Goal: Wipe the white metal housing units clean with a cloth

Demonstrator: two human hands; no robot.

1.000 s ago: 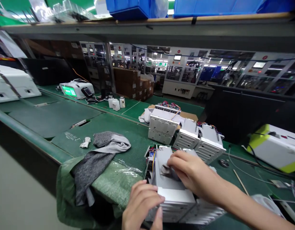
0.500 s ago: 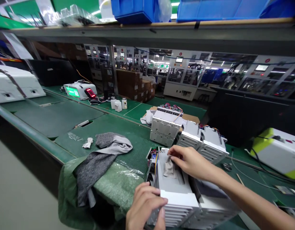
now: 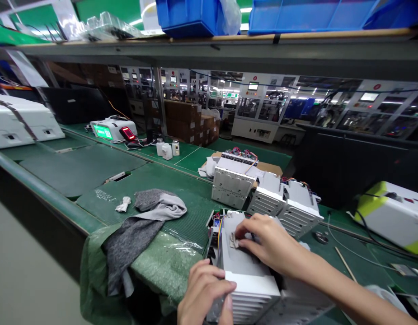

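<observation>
A silver metal housing [image 3: 241,266] with slotted front fins sits before me, coloured wires along its left side. My left hand [image 3: 207,291] is closed about its front left corner, fingers bent on the upper edge and thumb lower at the front. A small light grey cloth [image 3: 233,240] lies bunched against the housing's top plate. My right hand [image 3: 259,239] pinches this cloth between thumb and fingers, covering part of it. To the right another metal unit, partly hidden by my right forearm, stands beside the housing.
Behind are more metal housings [image 3: 233,183]. Left lie a grey cloth [image 3: 154,216], a crumpled white scrap [image 3: 123,204] and green woven sheeting [image 3: 168,264] over the bench edge. A white and lime device [image 3: 392,216] stands right. Overhead, a shelf [image 3: 209,49] carries blue bins [image 3: 191,16].
My right hand has moved down and slightly toward me over the top plate, squeezing the cloth into a smaller bunch. My left hand stays at the housing's front corner.
</observation>
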